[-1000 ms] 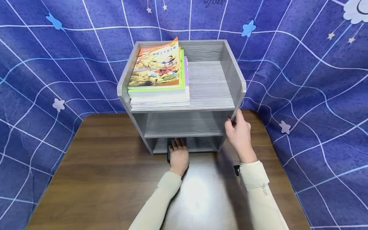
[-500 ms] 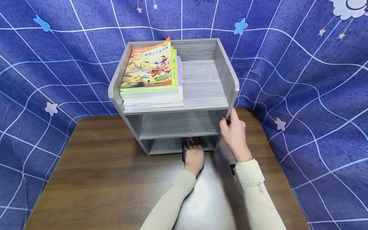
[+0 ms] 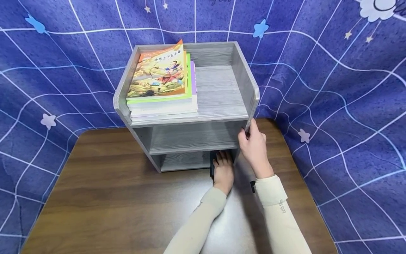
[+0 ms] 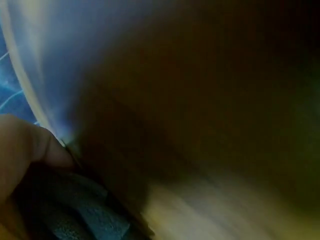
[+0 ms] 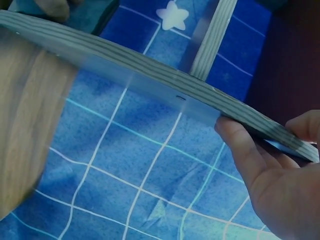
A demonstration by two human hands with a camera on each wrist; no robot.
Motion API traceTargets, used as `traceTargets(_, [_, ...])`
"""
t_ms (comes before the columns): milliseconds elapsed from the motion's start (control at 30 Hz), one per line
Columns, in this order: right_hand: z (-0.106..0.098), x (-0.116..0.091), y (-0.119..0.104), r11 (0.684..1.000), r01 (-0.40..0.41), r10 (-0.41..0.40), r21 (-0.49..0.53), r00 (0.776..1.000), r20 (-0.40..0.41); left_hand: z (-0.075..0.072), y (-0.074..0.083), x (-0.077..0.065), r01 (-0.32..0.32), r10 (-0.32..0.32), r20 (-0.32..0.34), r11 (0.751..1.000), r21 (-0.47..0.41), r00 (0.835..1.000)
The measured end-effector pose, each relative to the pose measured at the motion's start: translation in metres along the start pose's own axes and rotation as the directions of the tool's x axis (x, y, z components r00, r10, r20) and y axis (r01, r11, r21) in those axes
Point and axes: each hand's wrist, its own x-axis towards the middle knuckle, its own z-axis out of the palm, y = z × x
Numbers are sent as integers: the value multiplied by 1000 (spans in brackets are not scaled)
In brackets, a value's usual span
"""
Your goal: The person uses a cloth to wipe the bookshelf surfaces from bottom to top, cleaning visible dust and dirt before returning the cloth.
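A grey wood-grain shelf unit (image 3: pixel 219 84) stands on the table. In its lowest compartment, near the right side panel, my left hand (image 3: pixel 223 173) lies with fingers extended over a dark cloth (image 3: pixel 212 169). Folds of that dark teal cloth (image 4: pixel 100 220) show below the thumb in the left wrist view; the rest there is dim and blurred. My right hand (image 3: pixel 256 151) grips the front edge of the right side panel, just under the top shelf. The right wrist view shows the thumb and fingers on opposite faces of the panel (image 5: pixel 150 70).
Several stacked books (image 3: pixel 158 74) lie at the left of the top shelf, the uppermost with a curled cover. A brown wooden table (image 3: pixel 111 197) bears the unit. Blue patterned fabric (image 3: pixel 79 53) hangs behind and at both sides.
My left hand and the cloth have slid rightward along the lowest shelf, from near its middle to the right panel. My right hand keeps its hold. The head view has shifted slightly.
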Motion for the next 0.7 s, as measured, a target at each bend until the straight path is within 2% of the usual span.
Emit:
traceTargets(67, [1, -1, 0, 1000, 6, -6, 1, 1000, -11, 1, -6, 0, -7, 6, -29, 999, -38, 1000])
traceTargets(167, [2, -1, -1, 1000, 14, -14, 4, 1000, -27, 0, -23, -1, -27, 14, -106, 992, -120, 994])
traceTargets(300, [4, -2, 0, 1000, 13, -13, -1, 999, -38, -2, -64, -8, -25, -11, -205, 985, -170, 979])
traceTargets(400, [5, -3, 2, 1000, 12, -12, -11, 999, -41, -1, -105, -16, 37, -81, -240, 983, -182, 967])
traceTargets(533, [5, -3, 2, 1000, 17, -18, -16, 999, -48, 7, -155, -31, 168, -213, -242, 966, -194, 947])
traceTargets(633, [6, -2, 1, 1000, 20, -21, -13, 999, -49, 16, -178, -43, 199, -233, -247, 968, -154, 941])
traceTargets(700, [4, -1, 1, 1000, 18, -18, -13, 999, -44, 20, -182, -47, 188, -218, -251, 973, -136, 943])
